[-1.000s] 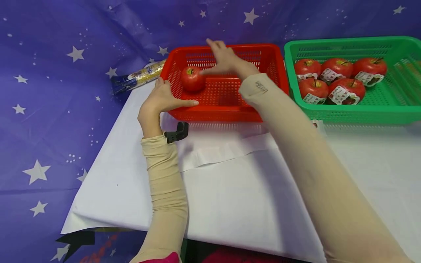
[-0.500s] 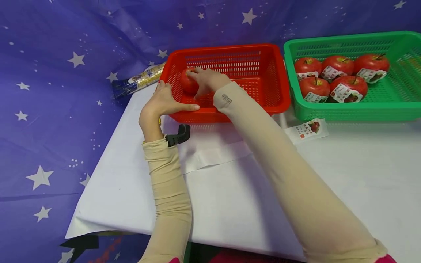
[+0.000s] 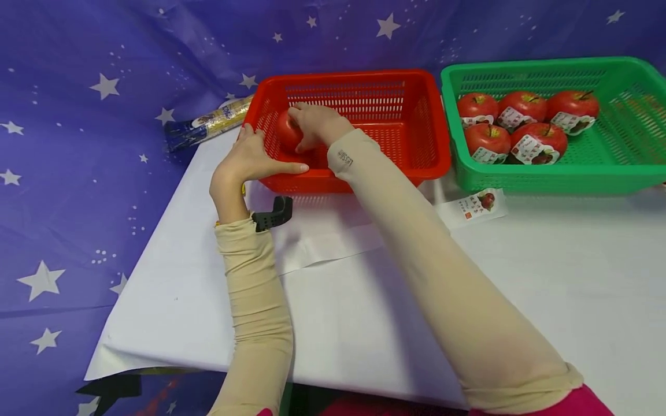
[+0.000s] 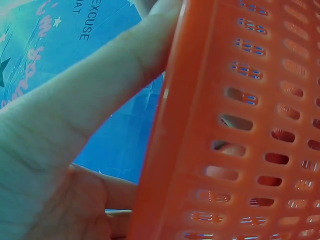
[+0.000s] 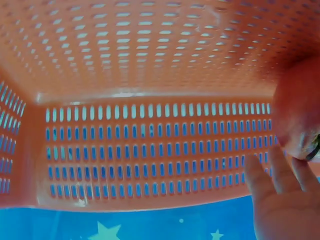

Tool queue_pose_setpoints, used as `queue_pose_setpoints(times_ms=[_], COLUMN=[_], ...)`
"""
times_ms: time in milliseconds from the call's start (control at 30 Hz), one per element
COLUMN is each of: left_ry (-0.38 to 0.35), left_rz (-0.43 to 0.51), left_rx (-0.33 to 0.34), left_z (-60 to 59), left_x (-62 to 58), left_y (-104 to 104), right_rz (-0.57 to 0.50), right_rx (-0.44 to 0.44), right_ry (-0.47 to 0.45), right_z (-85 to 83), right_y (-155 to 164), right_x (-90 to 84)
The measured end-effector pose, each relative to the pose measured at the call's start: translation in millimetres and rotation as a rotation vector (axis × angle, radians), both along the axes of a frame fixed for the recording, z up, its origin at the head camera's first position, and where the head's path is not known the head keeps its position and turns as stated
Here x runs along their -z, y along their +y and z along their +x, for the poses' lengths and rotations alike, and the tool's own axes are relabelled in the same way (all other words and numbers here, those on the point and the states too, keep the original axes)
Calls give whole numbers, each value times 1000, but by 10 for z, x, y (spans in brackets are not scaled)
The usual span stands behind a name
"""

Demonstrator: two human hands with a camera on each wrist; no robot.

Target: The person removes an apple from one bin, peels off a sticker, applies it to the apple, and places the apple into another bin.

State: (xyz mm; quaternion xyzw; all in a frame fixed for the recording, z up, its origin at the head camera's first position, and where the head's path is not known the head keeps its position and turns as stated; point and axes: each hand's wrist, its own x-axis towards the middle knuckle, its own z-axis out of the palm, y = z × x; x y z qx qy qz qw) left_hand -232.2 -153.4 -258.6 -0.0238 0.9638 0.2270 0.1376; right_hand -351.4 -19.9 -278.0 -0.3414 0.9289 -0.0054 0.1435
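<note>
One apple (image 3: 288, 130) sits in the left end of the red basket (image 3: 416, 156) on the worktop (image 3: 364, 312), and my right hand (image 3: 314, 124) lies over it, fingers curved around it. My left hand (image 3: 250, 162) holds the basket's left corner, thumb along the front rim. Five labelled apples (image 3: 515, 127) lie in the green basket (image 3: 624, 167) just beside it.

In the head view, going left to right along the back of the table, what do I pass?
Foil-wrapped roll → red basket → loose label → green basket.
</note>
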Motion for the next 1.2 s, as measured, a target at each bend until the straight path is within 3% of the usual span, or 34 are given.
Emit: queue_pose_setpoints(times_ms=[133,400,567,767,867,967,1100,1200], left_ry=[-11,-20,-7,-17,-14,-5,14,30], left_rz=[1,8,5,15,18,29,52,54], left_rx=[-9,-26,-5,-12,-12,-14,-17,-17], left_z=[5,26,30,49,49,45,51,54], left_x=[-10,-32,-38,-10,6,15,12,-3], left_y=[29,38,35,28,22,25,28,17], right_rz=[45,80,129,91,-10,-155,-317,-469], right_rx=[-37,-46,-117,-100,-117,-153,-175,-214], right_ry=[53,-191,-220,-254,-262,-193,-22,68], right_z=[24,156,198,207,252,397,751,1057], right_y=[10,-9,79,338,480,656,962,1216], right_x=[12,-36,-92,-120,-199,-386,-636,-659])
